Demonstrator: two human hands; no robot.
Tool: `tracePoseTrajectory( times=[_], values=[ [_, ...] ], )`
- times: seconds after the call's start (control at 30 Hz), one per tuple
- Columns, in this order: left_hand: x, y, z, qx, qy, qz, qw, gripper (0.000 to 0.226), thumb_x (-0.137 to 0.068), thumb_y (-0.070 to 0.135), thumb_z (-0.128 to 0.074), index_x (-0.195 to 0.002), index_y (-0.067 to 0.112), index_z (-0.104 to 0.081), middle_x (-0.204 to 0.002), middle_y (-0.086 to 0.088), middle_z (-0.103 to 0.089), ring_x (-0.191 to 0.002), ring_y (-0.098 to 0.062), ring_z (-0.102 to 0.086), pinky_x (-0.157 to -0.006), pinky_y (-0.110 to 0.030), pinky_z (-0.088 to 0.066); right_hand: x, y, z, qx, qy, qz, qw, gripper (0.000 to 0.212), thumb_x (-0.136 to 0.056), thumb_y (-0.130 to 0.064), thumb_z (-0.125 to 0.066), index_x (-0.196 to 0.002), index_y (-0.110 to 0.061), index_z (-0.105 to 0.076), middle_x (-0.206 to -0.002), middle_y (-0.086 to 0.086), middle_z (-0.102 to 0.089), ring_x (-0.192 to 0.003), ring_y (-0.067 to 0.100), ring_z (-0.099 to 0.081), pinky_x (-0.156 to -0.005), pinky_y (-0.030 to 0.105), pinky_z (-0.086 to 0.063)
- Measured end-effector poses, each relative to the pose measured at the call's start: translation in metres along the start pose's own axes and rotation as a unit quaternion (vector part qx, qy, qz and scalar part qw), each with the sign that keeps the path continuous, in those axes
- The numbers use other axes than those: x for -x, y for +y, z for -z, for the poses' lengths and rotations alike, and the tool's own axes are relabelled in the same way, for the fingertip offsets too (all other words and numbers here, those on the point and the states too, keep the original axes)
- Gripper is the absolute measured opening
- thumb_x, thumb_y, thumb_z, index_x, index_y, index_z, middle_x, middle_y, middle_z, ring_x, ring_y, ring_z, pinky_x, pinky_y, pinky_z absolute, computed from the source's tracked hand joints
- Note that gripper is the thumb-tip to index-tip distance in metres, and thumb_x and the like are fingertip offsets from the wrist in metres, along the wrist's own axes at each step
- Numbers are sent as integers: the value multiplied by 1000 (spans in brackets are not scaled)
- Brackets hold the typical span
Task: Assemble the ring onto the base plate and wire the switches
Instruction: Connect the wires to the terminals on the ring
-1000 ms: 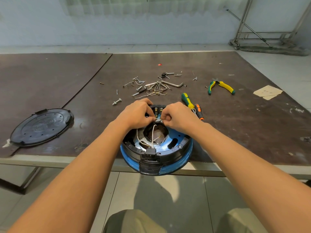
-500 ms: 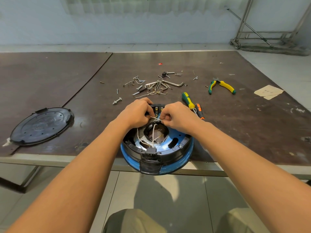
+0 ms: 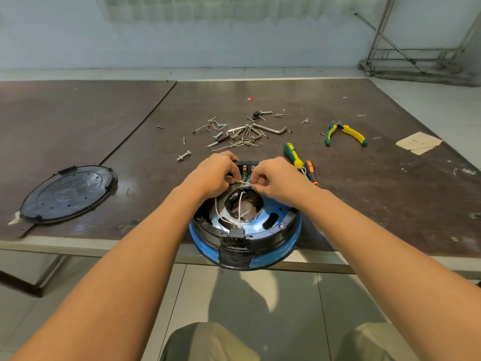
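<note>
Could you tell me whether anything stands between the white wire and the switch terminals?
Nothing visible does; left hand and right hand pinch the white wire just short of the switch terminals.

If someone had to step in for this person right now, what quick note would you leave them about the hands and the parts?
Left hand and right hand: both pinch one white wire stretched between them.
Black ring sits on the blue base plate, which overhangs the table at its near edge.
Done: ring seated; whether it is screwed down, cannot tell.
Left: lead the wires to the switch terminals at the far rim; screwdrivers lie just right.
</note>
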State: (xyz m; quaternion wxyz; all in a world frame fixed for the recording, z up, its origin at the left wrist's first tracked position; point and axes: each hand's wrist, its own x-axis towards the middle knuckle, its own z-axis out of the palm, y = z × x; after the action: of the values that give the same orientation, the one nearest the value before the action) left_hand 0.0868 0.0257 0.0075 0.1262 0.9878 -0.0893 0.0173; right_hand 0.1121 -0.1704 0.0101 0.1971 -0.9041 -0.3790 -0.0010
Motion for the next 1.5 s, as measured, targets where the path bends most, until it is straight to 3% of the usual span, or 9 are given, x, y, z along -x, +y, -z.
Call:
tracePoseTrajectory(
  times=[0.2,0.4,0.53,0.67,0.77,0.97,1.2,1.5],
  values=[
    [1,2,0,-2,-11,3,1000,29,-88,3,-65,-101,28,-75,-139,2,-47,-107,-18,-59,-94,-41,-50,-1,0,-1,7,1,-2,1000,8,-93,-19,-68,-99,-22,-72,-78,-11,-60,-72,6,-56,-72,25,-46],
    [-1,0,-2,-3,-8,4,1000,29,-88,3,-65,-101,27,-75,-141,1,-46,-111,-20,-57,-94,-43,-51,-1,0,-1,9,3,-8,1000,8,-93,-20,-68,-99,-22,-72,-76,-13,-58,-70,4,-54,-71,25,-45],
    [-2,-1,-3,-9,-17,10,1000,31,-88,6,-64,-101,33,-73,-139,4,-44,-109,-18,-56,-89,-43,-52,-2,-1,-1,42,-3,-6,999,19,-94,-23,-65,-111,-22,-73,-83,-10,-56,-74,10,-52,-71,29,-45],
    [-4,-2,-3,-6,-30,16,999,20,-90,23,-64,-102,37,-72,-140,6,-41,-115,-18,-51,-86,-42,-49,-1,-1,0,54,-8,1,999,23,-96,-23,-63,-117,-23,-72,-100,-3,-63,-87,14,-58,-79,32,-51],
    [-5,-1,-3,-2,-37,20,999,16,-92,43,-61,-103,39,-72,-140,6,-41,-121,-17,-47,-90,-45,-47,-2,-1,-1,55,-5,7,998,22,-96,-24,-64,-115,-24,-73,-94,-5,-59,-85,14,-57,-74,31,-46],
    [-3,-4,-1,33,-27,29,999,17,-92,27,-65,-97,40,-74,-136,8,-46,-116,-14,-48,-91,-46,-49,-3,0,-2,49,2,3,999,19,-94,-28,-66,-110,-22,-74,-75,-15,-51,-68,6,-49,-67,27,-39],
    [-2,-3,0,60,-13,35,997,20,-89,24,-69,-89,43,-72,-133,10,-49,-114,-12,-46,-94,-47,-47,-4,-1,-2,75,-17,10,997,27,-96,-27,-63,-122,-23,-68,-87,-9,-52,-78,10,-49,-70,29,-37],
    [-1,-1,2,64,-7,37,997,19,-88,20,-70,-91,38,-75,-133,7,-51,-116,-18,-50,-93,-47,-49,-3,-2,-1,56,5,-1,998,23,-94,-22,-66,-116,-19,-72,-86,-7,-54,-78,12,-52,-79,37,-54]
  ],
)
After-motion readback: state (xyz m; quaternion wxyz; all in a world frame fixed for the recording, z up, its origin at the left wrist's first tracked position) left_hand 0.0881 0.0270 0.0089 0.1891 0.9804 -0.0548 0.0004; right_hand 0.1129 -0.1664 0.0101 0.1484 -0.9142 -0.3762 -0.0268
